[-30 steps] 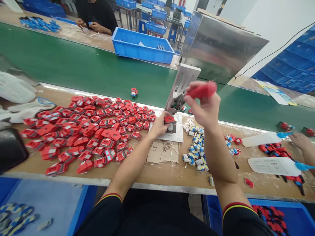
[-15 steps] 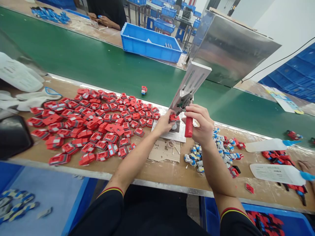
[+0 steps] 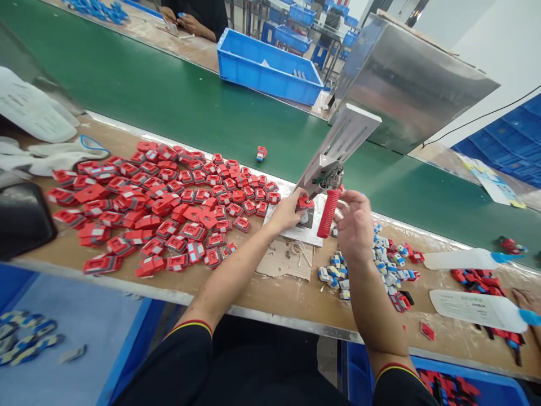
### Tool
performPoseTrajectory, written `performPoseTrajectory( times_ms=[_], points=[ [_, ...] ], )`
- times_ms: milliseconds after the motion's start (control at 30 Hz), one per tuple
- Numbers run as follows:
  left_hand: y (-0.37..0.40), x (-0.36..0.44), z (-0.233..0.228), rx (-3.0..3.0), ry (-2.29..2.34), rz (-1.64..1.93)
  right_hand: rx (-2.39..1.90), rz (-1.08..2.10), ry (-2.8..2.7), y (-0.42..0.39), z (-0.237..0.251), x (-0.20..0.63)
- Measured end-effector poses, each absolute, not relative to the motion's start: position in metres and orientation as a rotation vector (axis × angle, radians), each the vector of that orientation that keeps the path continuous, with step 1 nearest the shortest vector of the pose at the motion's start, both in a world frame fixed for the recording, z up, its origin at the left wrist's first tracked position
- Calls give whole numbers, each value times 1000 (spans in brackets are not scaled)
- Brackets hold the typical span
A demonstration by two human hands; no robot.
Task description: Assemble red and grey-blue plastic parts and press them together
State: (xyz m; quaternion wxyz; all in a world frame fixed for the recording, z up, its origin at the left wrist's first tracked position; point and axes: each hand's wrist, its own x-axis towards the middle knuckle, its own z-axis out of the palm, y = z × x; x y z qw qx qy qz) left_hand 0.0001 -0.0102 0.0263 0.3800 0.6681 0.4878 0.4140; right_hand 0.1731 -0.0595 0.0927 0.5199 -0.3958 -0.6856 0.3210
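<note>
A hand press [image 3: 344, 132] with a metal upright and a red ribbed handle [image 3: 329, 213] stands on a pale base plate on the bench. At its foot, my left hand [image 3: 287, 213] grips a small red plastic toy part [image 3: 305, 203], fingers closed around its left side over a round metal seat [image 3: 303, 217]. My right hand [image 3: 355, 228] is just right of the handle, palm partly turned up, fingers apart and slightly curled, holding nothing. Left of the press spreads a heap of red and grey toy parts [image 3: 192, 232]. White, blue and yellow pieces [image 3: 384, 256] lie beside my right forearm.
Beyond the bench runs a green conveyor belt [image 3: 177, 107] carrying a small red-and-blue toy [image 3: 261, 153]. A blue crate [image 3: 270, 73] stands on its far side. Two white bottles [image 3: 473, 309] lie at right, near another person's hand [image 3: 528, 301]. Cardboard [image 3: 281, 265] lies before the press.
My right hand has let go of the red handle and moved slightly right, its fingers spreading. My left hand stays on the red part. The view has shifted a little.
</note>
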Motion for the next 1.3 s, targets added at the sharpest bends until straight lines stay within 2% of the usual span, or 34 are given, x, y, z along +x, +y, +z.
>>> performPoseTrajectory(
  times_ms=[100, 167, 367, 567, 733, 1067, 1300],
  points=[
    [-11, 0, 25, 1709, 1236, 1068, -1012, 1315, -1650, -67, 97, 162],
    [-12, -1, 25, 1705, 1229, 1072, -1030, 1460, -1620, -70, 100, 156],
    [-12, -1, 28, 1710, 1244, 1052, -1083, 1431, -1718, -64, 92, 152],
    [-12, -3, 29, 1724, 1246, 1043, -1201, 1017, -1861, -38, 63, 141],
    [-12, -1, 28, 1722, 1260, 1028, -1122, 1192, -1828, -41, 64, 154],
    [-4, 0, 22, 1747, 1278, 1057, -1068, 1223, -1619, -45, 64, 152],
    [-7, 4, 21, 1710, 1267, 1110, -1000, 1450, -1524, -72, 112, 152]
  ],
)
